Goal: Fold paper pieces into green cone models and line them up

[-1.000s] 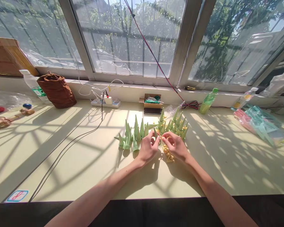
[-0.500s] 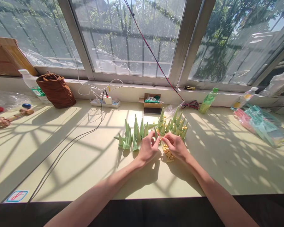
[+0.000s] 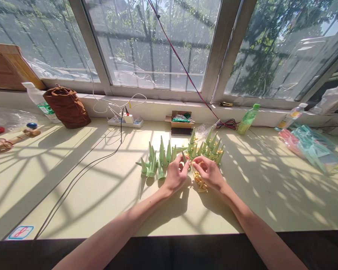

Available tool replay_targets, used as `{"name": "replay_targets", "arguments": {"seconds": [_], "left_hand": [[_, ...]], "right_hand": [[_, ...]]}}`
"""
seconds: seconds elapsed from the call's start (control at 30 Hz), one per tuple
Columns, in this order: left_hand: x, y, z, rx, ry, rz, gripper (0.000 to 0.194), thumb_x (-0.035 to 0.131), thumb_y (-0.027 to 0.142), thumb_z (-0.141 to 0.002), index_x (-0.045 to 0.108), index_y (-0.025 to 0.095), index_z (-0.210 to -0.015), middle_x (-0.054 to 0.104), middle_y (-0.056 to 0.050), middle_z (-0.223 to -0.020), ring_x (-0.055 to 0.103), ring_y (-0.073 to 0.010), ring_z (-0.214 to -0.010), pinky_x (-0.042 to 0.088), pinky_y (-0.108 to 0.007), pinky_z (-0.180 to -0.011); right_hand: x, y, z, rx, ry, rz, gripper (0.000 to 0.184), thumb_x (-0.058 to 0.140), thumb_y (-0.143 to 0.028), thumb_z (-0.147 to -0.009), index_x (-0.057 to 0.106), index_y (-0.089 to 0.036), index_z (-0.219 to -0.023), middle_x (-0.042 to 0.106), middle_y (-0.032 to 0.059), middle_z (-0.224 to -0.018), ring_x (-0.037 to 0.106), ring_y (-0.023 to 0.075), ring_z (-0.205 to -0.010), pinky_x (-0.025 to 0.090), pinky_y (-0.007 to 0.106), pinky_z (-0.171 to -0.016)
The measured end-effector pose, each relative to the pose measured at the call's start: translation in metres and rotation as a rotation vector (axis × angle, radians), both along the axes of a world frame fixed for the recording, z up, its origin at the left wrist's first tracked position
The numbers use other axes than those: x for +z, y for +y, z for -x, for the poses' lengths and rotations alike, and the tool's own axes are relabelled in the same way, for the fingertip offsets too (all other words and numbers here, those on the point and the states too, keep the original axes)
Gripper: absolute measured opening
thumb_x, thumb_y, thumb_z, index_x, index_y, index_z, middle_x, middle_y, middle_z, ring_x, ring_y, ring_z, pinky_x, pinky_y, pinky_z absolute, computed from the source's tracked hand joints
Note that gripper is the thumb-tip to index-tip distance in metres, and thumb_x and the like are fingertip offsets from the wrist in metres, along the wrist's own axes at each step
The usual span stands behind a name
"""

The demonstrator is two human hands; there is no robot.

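Observation:
My left hand (image 3: 177,174) is closed around a green cone (image 3: 184,157), whose tip points up between thumb and fingers. Close beside it, my right hand (image 3: 210,171) is pinched; a small yellow piece seems to be at its fingertips, partly hidden. Below the right hand lies a pile of small yellow pieces (image 3: 200,184). Plain green cones (image 3: 162,155) stand in a group to the left, one lying on its side. Behind the hands, more green cones (image 3: 212,144) stand with yellow pieces on or among them.
At the back are a small open cardboard box (image 3: 182,119), a white power strip (image 3: 137,123) and a green bottle (image 3: 248,120). Plastic bags (image 3: 312,146) lie at right. A brown drawstring bag (image 3: 67,108) and wooden toys (image 3: 17,140) are at left. A black cable (image 3: 87,163) crosses the table (image 3: 101,202).
Both hands stay in nearly the same place. The cone in my left hand has tilted slightly to the left, and my right fingertips have shifted a little.

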State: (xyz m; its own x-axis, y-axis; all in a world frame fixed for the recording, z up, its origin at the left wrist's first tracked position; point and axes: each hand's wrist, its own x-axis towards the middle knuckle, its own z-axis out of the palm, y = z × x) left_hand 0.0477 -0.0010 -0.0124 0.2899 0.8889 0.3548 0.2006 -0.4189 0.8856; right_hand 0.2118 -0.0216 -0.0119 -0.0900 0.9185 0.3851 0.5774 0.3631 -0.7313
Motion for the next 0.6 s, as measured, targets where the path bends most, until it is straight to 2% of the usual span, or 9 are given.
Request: {"name": "replay_targets", "arguments": {"seconds": [0.27,0.6], "left_hand": [[0.0004,-0.0010,0.0003,-0.013,0.020,-0.009,0.018,0.050,0.033,-0.094,0.055,0.016,-0.096,0.063,-0.003,-0.082,0.056,-0.0114,-0.056,0.036,-0.022,-0.047],[0.0007,-0.0020,0.0013,-0.015,0.073,-0.012,0.016,0.051,0.031,-0.093,0.054,0.016,-0.096,0.063,-0.002,-0.079,0.051,-0.0095,-0.052,0.035,-0.022,-0.047]], "right_hand": [[-0.0037,0.0017,-0.0024,0.028,-0.014,-0.018,0.020,0.053,-0.036,-0.092,0.058,-0.018,-0.085,0.056,-0.0012,-0.067,0.042,0.0104,-0.051,0.033,0.024,-0.051],[-0.0044,0.0003,-0.0031,0.020,-0.055,-0.012,0.025,0.051,-0.033,-0.092,0.055,-0.018,-0.073,0.048,-0.0032,-0.059,0.039,0.0107,-0.052,0.030,0.024,-0.051]]}}
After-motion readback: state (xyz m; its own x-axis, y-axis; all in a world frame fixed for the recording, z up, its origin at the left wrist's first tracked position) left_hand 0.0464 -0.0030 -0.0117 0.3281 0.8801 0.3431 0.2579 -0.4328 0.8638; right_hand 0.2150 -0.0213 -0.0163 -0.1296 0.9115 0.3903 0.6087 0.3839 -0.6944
